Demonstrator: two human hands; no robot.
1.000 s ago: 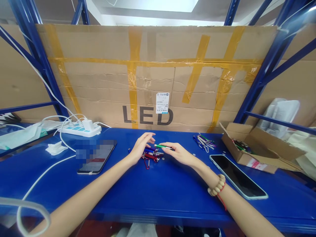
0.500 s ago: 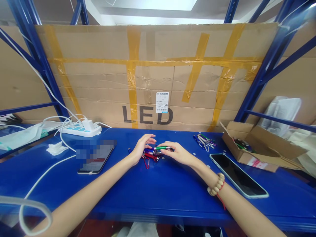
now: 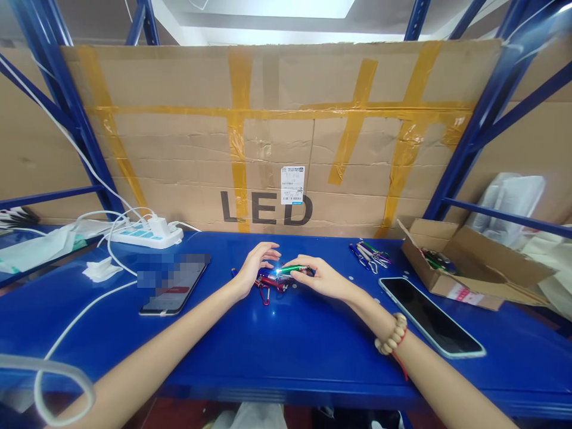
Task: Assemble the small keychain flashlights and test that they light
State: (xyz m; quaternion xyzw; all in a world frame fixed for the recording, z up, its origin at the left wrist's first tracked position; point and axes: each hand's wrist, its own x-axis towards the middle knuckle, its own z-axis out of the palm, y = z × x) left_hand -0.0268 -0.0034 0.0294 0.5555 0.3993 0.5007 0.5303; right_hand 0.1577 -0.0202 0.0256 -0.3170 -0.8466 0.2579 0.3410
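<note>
My right hand pinches a small green keychain torch, held level with its tip pointing left. The tip glows bright white. My left hand hovers just left of that tip, fingers spread and slightly curled, palm toward the light, holding nothing. Under both hands lies a small heap of red and blue keychain torches with clips on the blue table.
A phone lies left of my hands, a second phone at right. Several more torches lie at back right beside an open cardboard box. A white power strip with cables sits at back left. A taped cardboard wall stands behind.
The green torch has lit up at its tip; earlier it was dark. My right hand has brought it slightly lower and closer to my left hand.
</note>
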